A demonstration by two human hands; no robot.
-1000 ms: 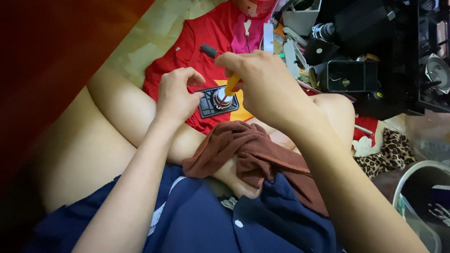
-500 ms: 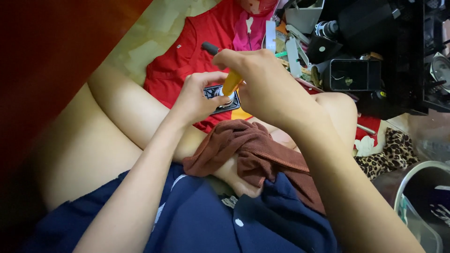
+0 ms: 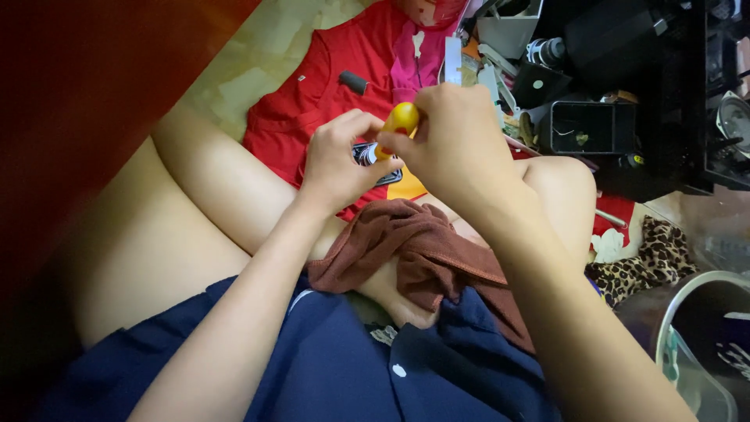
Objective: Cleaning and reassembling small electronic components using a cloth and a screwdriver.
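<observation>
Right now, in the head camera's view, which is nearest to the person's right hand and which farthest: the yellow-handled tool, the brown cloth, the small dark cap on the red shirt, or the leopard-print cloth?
1. Yellow-handled tool: gripped in the right hand.
2. Brown cloth: just below, on the lap.
3. Small dark cap: up-left, on the red shirt.
4. Leopard-print cloth: far right, on the floor.
</observation>
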